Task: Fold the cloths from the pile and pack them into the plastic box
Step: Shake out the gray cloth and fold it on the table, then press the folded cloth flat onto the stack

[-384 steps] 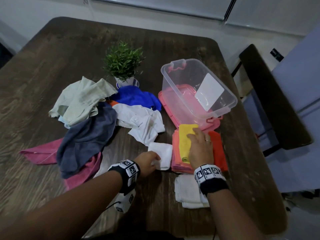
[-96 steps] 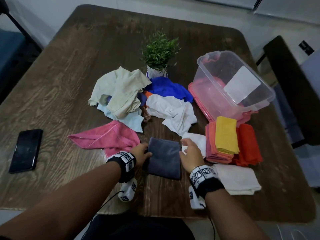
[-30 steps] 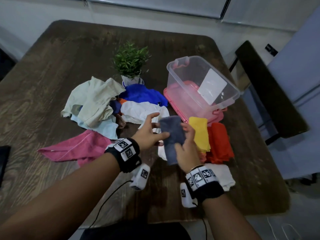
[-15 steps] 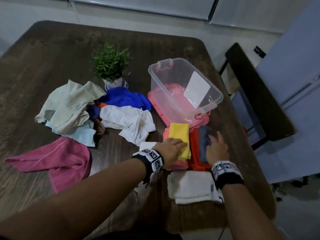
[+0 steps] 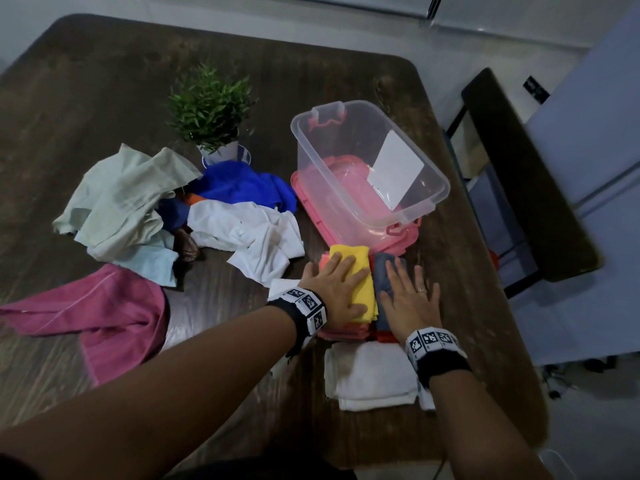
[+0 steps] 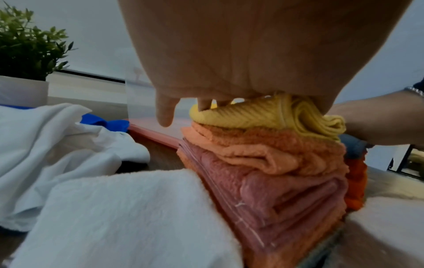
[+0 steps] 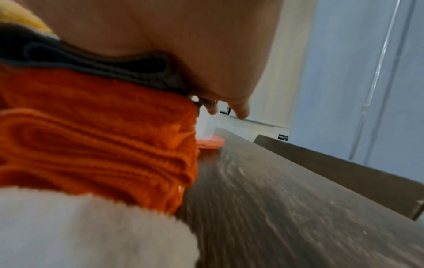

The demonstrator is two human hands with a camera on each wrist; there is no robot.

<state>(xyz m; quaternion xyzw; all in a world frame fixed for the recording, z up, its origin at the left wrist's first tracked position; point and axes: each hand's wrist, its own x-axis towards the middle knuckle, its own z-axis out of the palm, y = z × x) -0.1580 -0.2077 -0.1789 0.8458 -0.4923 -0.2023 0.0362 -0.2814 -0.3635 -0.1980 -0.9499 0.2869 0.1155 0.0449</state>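
Observation:
Two stacks of folded cloths stand in front of the clear plastic box (image 5: 429, 174). My left hand (image 5: 334, 289) lies flat on the folded yellow cloth (image 5: 349, 252) (image 6: 263, 116), which tops the pink and peach stack (image 6: 270, 177). My right hand (image 5: 408, 299) lies flat with spread fingers on the folded grey cloth (image 5: 381, 275) (image 7: 114, 67), which sits on the folded orange cloth (image 7: 103, 137). The unfolded pile, with a pale green cloth (image 5: 121, 195), a blue cloth (image 5: 242, 183) and a white cloth (image 5: 256, 233), lies to the left. The box stands on its pink lid (image 5: 304, 188) and holds no cloth.
A potted plant (image 5: 211, 109) stands behind the pile. A loose pink cloth (image 5: 104, 317) lies at the left. Folded white cloths (image 5: 367, 375) sit near the table's front edge, a smaller one (image 5: 280, 285) under my left wrist. A dark chair (image 5: 526, 174) stands right of the table (image 5: 104, 81).
One second ago both hands held the folded grey cloth in the air. It now lies on the orange stack under my right hand, and my left hand presses the yellow cloth.

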